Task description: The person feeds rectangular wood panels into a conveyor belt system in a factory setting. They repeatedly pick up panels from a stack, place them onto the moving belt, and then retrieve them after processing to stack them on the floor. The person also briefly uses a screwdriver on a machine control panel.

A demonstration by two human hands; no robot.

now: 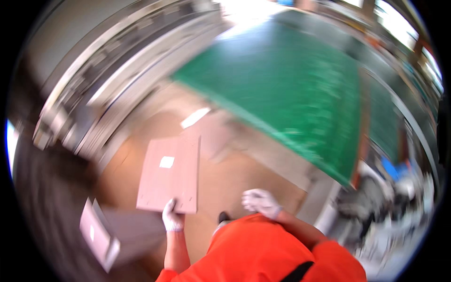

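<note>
Left hand grip: the left hand, in a white glove, is closed on the near edge of a flat cardboard sheet, thumb on top.
Cardboard sheet: brown, flat, held out in front of the person above the brown floor; a small white label sits near its middle.
Right hand: the right hand, also gloved in white, is loosely curled and holds nothing; it is apart from the sheet, to its right.
Clothing: orange shirt fills the lower edge, with a dark strap across it.
Lower left: an open cardboard box stands just beside the left forearm.
Ahead: a large green table slants across the upper right.
Left side: grey metal rails, blurred.
</note>
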